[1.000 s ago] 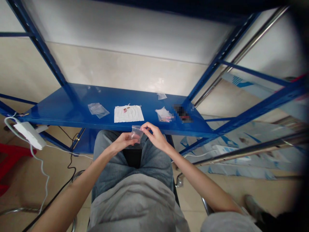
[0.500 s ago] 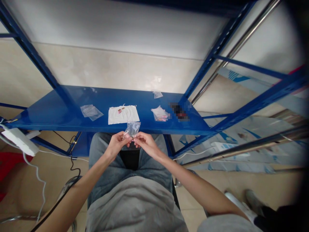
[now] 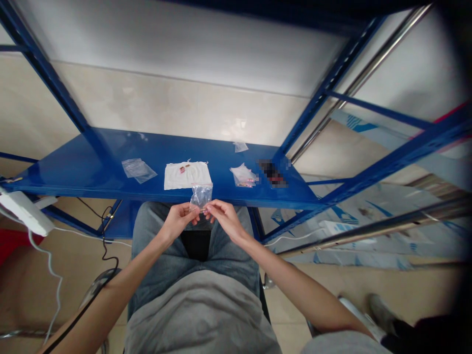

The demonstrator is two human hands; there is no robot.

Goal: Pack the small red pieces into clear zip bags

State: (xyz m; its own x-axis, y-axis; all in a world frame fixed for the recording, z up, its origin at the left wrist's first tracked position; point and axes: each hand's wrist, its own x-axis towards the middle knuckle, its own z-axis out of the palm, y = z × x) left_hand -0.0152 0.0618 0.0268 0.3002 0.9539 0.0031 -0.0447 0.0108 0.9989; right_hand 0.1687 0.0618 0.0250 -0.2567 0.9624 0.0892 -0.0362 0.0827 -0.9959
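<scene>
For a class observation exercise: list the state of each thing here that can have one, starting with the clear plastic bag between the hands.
Clear plastic bag: upright, pinched near its lower edge.
Left hand: pinching the bag.
Right hand: pinching the bag.
Flat clear plastic bag: lying on the blue steel shelf.
White paper sheet: lying flat on the shelf, small items on it.

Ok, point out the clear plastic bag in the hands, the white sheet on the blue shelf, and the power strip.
Clear plastic bag (image 3: 201, 195): head view, middle of the bag.
White sheet (image 3: 193, 179): head view, bare lower part.
Power strip (image 3: 22, 211): head view, top face.
</scene>
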